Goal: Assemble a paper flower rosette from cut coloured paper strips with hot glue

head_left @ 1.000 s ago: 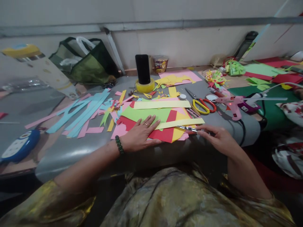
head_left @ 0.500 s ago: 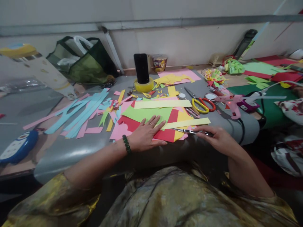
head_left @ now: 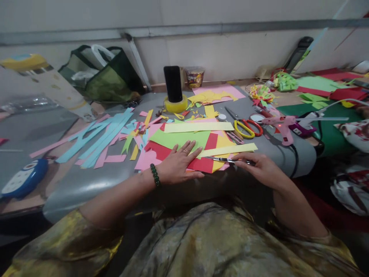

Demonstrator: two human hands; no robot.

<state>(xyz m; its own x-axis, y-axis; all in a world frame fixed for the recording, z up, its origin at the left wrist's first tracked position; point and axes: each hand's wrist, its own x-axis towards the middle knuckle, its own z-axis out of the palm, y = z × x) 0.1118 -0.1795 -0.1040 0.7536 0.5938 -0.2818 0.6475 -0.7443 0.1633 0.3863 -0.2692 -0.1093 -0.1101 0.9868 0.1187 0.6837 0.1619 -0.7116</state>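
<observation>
My left hand [head_left: 179, 163] lies flat with its fingers spread over the stacked coloured papers. Its fingertips rest on the green sheet [head_left: 175, 139] and at the left end of a pale yellow strip [head_left: 230, 149]. On the right, my right hand [head_left: 253, 163] is closed around a slim metal tool [head_left: 223, 159], whose tip points left over the red paper [head_left: 198, 165], just below the strip. Whether the tool is a knife or small scissors I cannot tell. A second pale yellow strip [head_left: 198, 127] lies across the green sheet.
Behind the papers, a phone [head_left: 173, 84] stands by a yellow tape roll [head_left: 175, 104]. Scissors [head_left: 243, 127] and a pink glue gun [head_left: 282, 125] lie to the right. Blue strips [head_left: 106, 138] lie left, near a bottle [head_left: 62, 88] and a green bag [head_left: 106, 77].
My right hand and the metal tool have shifted slightly to the left. My left hand stays on the papers.
</observation>
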